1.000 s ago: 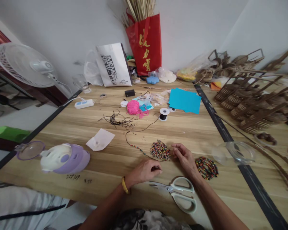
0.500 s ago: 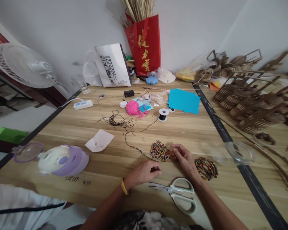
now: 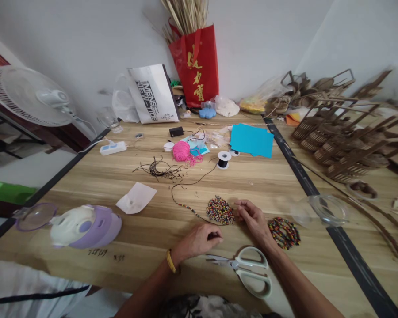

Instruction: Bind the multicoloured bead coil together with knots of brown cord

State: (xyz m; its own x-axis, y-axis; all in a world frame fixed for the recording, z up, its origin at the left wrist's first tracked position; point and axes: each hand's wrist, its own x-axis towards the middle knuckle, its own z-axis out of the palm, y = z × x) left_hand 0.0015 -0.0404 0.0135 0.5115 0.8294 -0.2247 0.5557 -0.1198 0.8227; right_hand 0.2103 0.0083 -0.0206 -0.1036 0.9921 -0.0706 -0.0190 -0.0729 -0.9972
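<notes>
My left hand rests on the wooden table, its fingers curled in a pinch on the near end of a thin dark cord. A few beads sit on that cord, which runs back to a black spool. My right hand lies just right of a pile of coloured beads, fingertips pinched together at the pile's edge; what they hold is too small to make out. A second heap of coloured beads lies right of my right wrist.
White-handled scissors lie near my forearms. A purple and white appliance and a paper scrap sit at left, a clear glass lid at right. Pink yarn, blue paper, bags and wooden racks fill the back.
My hands have hardly moved. The view has shifted slightly, so everything sits a little lower and to the left in the picture.
</notes>
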